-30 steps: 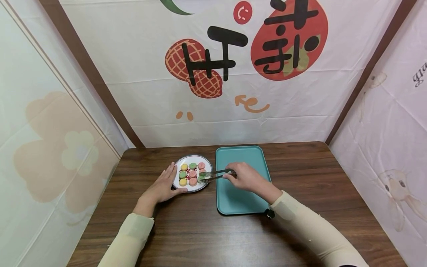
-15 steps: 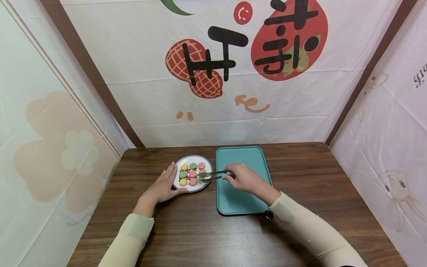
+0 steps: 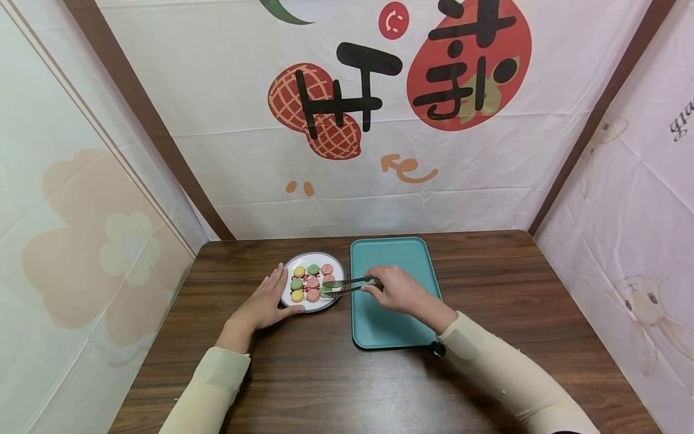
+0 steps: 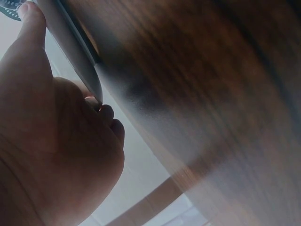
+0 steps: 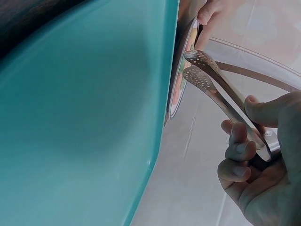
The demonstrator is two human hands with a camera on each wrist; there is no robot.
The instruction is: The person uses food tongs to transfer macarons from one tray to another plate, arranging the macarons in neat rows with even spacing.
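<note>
In the head view my left hand (image 3: 265, 301) lies at the near left rim of a white plate (image 3: 303, 260), thumb and fingers spread along its edge. On the plate sit small macarons in yellow (image 3: 297, 296), green (image 3: 296, 284) and pink (image 3: 312, 295). My right hand (image 3: 398, 289) holds metal tongs (image 3: 351, 280) between thumb and fingers. Their perforated tips stand a little apart around a green macaron at the right of the plate, partly covered by the tongs. The right wrist view shows the tongs (image 5: 225, 104) from the side.
A teal tray (image 3: 390, 328) lies right of the plate, under my right hand. Both stand on a brown wooden table (image 3: 303, 374). Printed cloth walls (image 3: 244, 205) enclose the back and sides.
The right hand and tongs have shifted only very slightly; the tips stay over the same part of the plate. The left hand and plate keep their place.
</note>
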